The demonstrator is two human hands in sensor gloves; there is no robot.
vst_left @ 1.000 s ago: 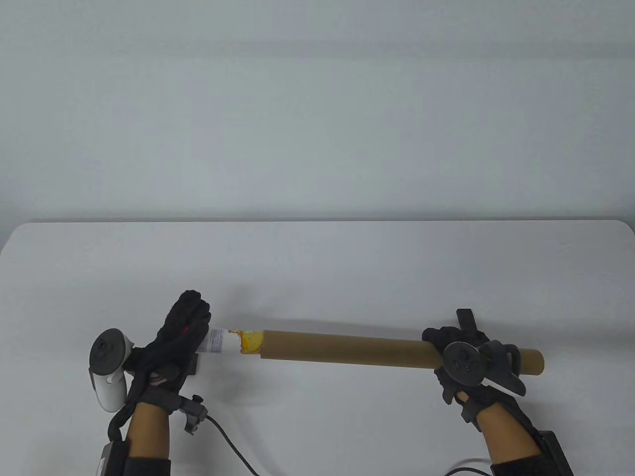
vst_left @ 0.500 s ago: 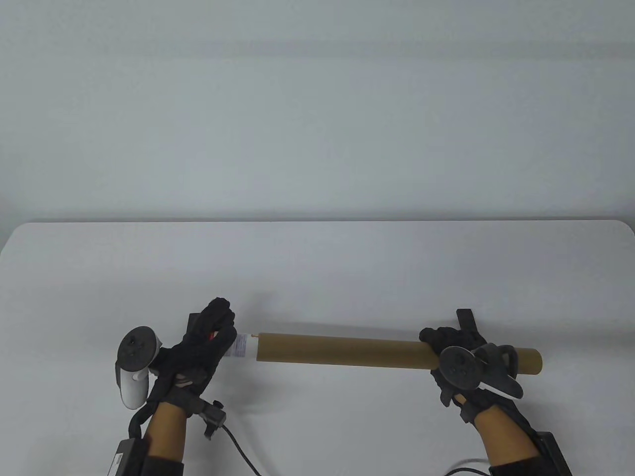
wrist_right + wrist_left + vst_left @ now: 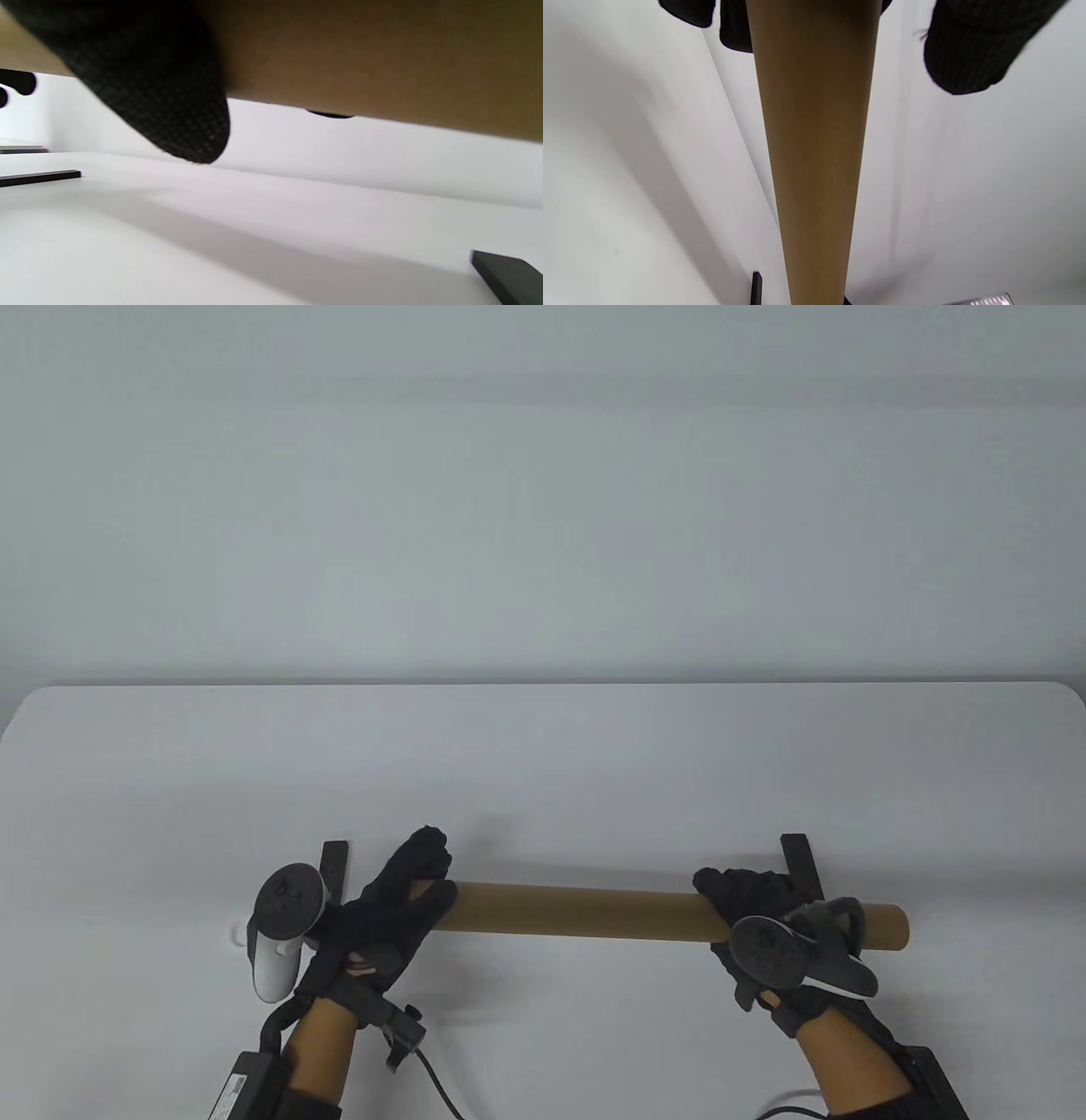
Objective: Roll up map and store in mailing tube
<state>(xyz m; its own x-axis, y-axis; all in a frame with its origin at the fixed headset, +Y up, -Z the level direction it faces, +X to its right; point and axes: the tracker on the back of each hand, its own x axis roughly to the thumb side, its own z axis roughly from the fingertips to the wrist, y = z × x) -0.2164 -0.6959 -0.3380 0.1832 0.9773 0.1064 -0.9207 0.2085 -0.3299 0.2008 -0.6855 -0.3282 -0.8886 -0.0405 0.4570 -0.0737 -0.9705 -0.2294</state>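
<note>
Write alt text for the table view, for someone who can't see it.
Two gloved hands hold a long brown mailing tube level above a white table. The left hand covers the tube's left end; the right hand grips it near the right end. No map is visible.

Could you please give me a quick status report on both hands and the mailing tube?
Left hand cups the left end of the mailing tube. Right hand grips near its right end. Tube held level above the table, no map showing. Nothing in the way.
</note>
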